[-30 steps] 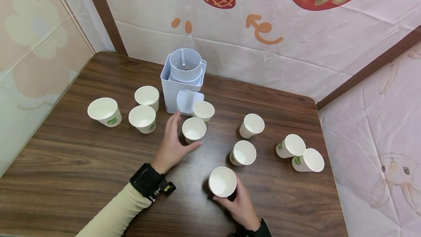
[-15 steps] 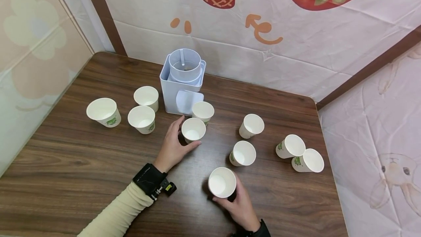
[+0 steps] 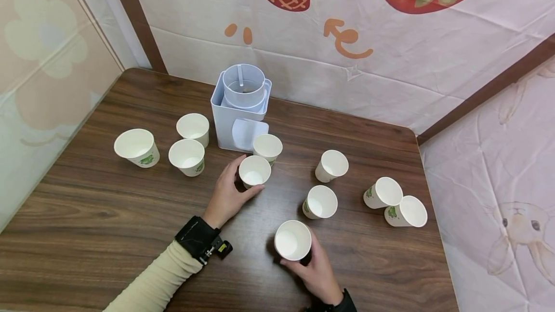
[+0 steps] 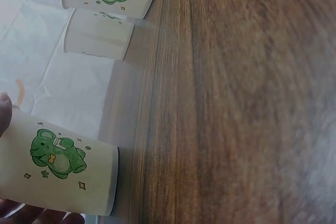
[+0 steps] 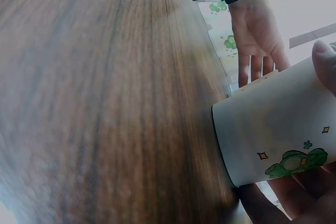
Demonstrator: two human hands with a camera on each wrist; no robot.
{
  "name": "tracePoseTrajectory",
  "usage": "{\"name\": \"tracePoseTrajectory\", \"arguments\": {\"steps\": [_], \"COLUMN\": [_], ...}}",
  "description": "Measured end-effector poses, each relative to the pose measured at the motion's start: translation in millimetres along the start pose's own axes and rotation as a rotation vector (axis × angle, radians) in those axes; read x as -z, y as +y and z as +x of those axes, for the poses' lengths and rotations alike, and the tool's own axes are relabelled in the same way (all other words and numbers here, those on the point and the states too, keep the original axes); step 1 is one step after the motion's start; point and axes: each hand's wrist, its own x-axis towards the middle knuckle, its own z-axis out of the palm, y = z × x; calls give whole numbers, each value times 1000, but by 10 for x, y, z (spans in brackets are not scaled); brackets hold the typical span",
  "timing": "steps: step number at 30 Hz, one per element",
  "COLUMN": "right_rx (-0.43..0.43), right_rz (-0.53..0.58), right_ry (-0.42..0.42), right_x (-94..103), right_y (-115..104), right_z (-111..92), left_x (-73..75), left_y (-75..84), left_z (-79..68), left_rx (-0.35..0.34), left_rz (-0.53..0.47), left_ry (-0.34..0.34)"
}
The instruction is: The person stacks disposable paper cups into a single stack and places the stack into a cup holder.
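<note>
My left hand (image 3: 227, 194) curves round a white paper cup (image 3: 255, 171), thumb at its near side and fingers at its left. In the left wrist view, this cup (image 4: 63, 163) shows a green cartoon animal, with fingertips under and behind it. My right hand (image 3: 317, 269) holds another paper cup (image 3: 293, 240) from its right side, near the front of the table. The right wrist view shows that cup (image 5: 278, 124) between thumb and fingers, its base close to the wood. Right behind the left hand's cup is a further paper cup (image 3: 268, 147).
A pale blue box-shaped device (image 3: 230, 126) with a round top stands at the back, behind the cups. Several paper cups stand left, including one farthest left (image 3: 137, 147). More stand right, including a nearer cup (image 3: 320, 202) and one by the right edge (image 3: 407, 212).
My left hand has moved slightly, and its fingers have closed in round the cup. The right hand and its cup stay in place.
</note>
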Motion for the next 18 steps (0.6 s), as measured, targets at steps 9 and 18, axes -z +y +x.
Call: {"name": "tracePoseTrajectory", "arguments": {"steps": [9, 18], "right_rx": [-3, -11], "right_rz": [4, -5], "right_ry": [3, 5], "right_x": [-2, -3], "right_y": [4, -4], "right_z": [1, -1], "left_x": [31, 81], "left_y": [4, 26], "left_z": [-27, -81], "left_rx": [5, 33], "left_rz": [5, -14], "left_ry": [-21, -21]}}
